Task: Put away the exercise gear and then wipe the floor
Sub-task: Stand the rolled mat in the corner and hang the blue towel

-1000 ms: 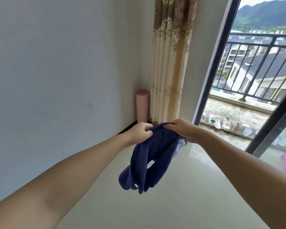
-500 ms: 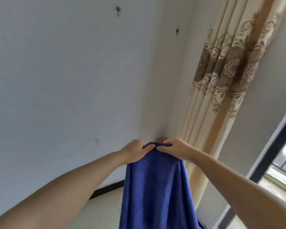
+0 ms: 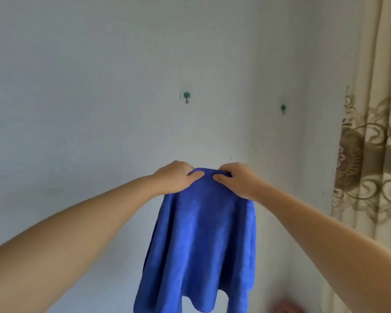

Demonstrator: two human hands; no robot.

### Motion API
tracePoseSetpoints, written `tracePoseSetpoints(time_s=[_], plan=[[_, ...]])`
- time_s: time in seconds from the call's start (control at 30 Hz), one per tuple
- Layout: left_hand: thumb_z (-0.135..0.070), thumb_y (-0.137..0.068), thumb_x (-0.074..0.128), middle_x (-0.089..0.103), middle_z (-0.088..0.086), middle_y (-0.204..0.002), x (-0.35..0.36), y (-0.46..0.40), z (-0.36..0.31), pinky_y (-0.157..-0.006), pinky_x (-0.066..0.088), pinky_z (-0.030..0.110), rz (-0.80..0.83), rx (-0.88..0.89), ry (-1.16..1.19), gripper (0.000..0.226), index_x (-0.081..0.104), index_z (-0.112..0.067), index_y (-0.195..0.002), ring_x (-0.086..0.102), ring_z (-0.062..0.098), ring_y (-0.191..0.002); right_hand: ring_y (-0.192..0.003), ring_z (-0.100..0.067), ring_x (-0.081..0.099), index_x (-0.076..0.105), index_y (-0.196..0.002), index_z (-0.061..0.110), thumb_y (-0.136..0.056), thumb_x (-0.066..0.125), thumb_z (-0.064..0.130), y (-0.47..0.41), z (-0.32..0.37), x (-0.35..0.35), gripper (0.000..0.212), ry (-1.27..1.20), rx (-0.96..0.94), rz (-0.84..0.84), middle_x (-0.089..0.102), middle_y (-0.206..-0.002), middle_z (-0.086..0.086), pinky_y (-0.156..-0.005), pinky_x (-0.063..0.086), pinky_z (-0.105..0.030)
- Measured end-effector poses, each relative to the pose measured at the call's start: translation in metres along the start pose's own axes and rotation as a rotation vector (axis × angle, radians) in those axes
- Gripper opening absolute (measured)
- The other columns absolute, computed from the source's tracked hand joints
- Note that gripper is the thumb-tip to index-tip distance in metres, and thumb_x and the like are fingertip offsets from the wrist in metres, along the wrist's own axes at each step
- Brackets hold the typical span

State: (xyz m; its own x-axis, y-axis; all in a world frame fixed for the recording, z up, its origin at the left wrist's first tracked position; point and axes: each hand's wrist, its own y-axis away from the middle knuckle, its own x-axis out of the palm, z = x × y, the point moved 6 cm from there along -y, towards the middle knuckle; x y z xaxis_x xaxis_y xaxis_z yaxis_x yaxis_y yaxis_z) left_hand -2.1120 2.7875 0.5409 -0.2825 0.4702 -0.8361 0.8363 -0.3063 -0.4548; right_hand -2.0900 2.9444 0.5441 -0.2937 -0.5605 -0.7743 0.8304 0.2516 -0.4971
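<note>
A blue cloth (image 3: 201,245) hangs down in front of the white wall, held up by its top edge. My left hand (image 3: 175,177) pinches that edge on the left, and my right hand (image 3: 239,180) pinches it on the right, the two hands close together. Two small green wall hooks are above the hands: one hook (image 3: 186,96) above my left hand, the other hook (image 3: 283,108) up and to the right. Both hooks are bare. The top of a pink rolled mat (image 3: 284,307) shows blurred at the bottom right.
A beige patterned curtain (image 3: 370,154) hangs along the right edge. The white wall (image 3: 77,109) fills the rest of the view; the room corner runs down just left of the right hook.
My view has swung up and left from the floor and balcony door to the wall with the hooks. The cloth has gone from bunched to hanging flat, raised in both hands.
</note>
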Motion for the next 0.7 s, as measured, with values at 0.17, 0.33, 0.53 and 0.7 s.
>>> tracePoseSetpoints(time_s=[0.17,0.33,0.53,0.7], plan=[[-0.046,-0.097,0.040,0.031,-0.002,-0.052,-0.056,-0.097,0.021,-0.051,0.025,0.029,-0.170,0.016,-0.090,0.054,0.025,-0.015,-0.055,0.029,0.016,-0.049,-0.072,-0.019,0.050,0.063,-0.086,0.006,-0.094,0.049,0.026,-0.114,-0.001,-0.026,0.025,0.001,-0.132,-0.145,0.062,-0.079,-0.006,-0.065,0.041,-0.028],[-0.044,-0.097,0.039,0.036,-0.003,-0.055,-0.092,-0.170,0.041,-0.051,0.027,0.029,-0.273,0.054,-0.367,0.051,0.029,-0.015,-0.058,0.033,0.013,-0.051,-0.076,-0.019,0.053,0.061,-0.095,0.015,-0.097,0.045,0.029,-0.196,-0.006,-0.033,0.021,0.151,-0.287,-0.209,0.061,-0.082,0.001,-0.067,0.041,-0.029],[-0.047,-0.098,0.035,0.043,-0.004,-0.062,-0.122,-0.246,0.055,-0.055,0.032,0.030,-0.416,0.030,-0.573,0.049,0.035,-0.017,-0.059,0.045,0.018,-0.062,-0.071,-0.018,0.047,0.046,-0.067,0.018,-0.097,0.044,0.036,-0.297,-0.011,-0.061,0.035,0.289,-0.342,-0.300,0.048,-0.066,0.008,-0.058,0.035,-0.029],[-0.045,-0.098,0.037,0.045,-0.003,-0.064,-0.160,-0.317,0.066,-0.048,0.026,0.027,-0.560,-0.053,-0.638,0.047,0.037,-0.016,-0.061,0.042,0.013,-0.057,-0.076,-0.020,0.050,0.042,-0.067,0.022,-0.098,0.041,0.038,-0.376,-0.010,-0.080,0.035,0.314,-0.357,-0.427,0.049,-0.072,0.005,-0.064,0.036,-0.030]])
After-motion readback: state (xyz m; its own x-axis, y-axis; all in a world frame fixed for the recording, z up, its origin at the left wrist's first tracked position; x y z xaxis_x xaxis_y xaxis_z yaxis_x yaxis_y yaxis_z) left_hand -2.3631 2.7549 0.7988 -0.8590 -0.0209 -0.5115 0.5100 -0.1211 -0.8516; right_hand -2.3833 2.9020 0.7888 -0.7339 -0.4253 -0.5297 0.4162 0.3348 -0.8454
